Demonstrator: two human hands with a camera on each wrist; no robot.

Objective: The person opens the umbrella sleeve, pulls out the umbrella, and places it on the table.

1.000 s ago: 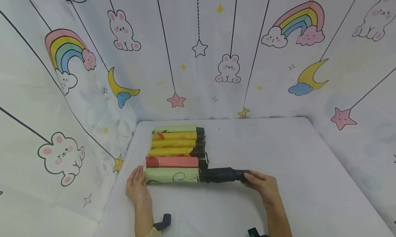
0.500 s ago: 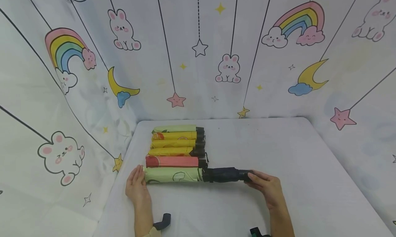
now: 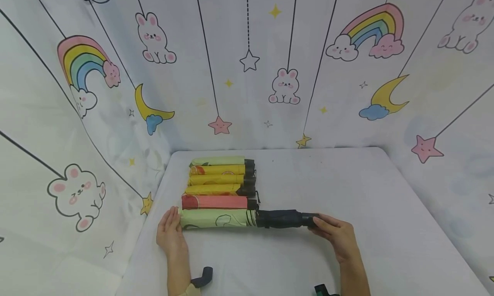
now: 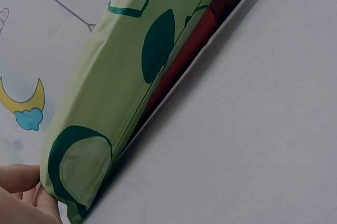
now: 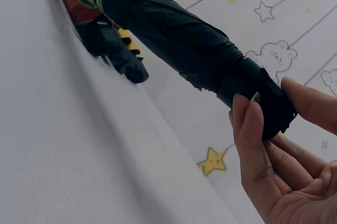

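Observation:
A dark folded umbrella [image 3: 278, 218] lies crosswise at the front of the row, its left part inside a light green umbrella sleeve [image 3: 216, 218] with dark green prints. My right hand [image 3: 335, 236] pinches the black handle end [image 5: 258, 95] between thumb and fingers. At the opposite end, my left hand [image 3: 170, 231] holds the sleeve's closed corner, its fingers partly hidden behind the fabric in the left wrist view. Dark stripes ring the sleeve's mouth [image 3: 251, 218], where the umbrella comes out.
Behind lie several sleeved umbrellas in a row: a red one [image 3: 216, 202], yellow ones [image 3: 214, 179] and a light green one [image 3: 218, 161], black ends to the right. The white table [image 3: 347, 180] meets a printed cloth backdrop [image 3: 328, 128].
My right hand has moved slightly right, drawing the umbrella with it. The sleeve's mouth has shifted right, and its stripes now show. My left hand has stayed in place.

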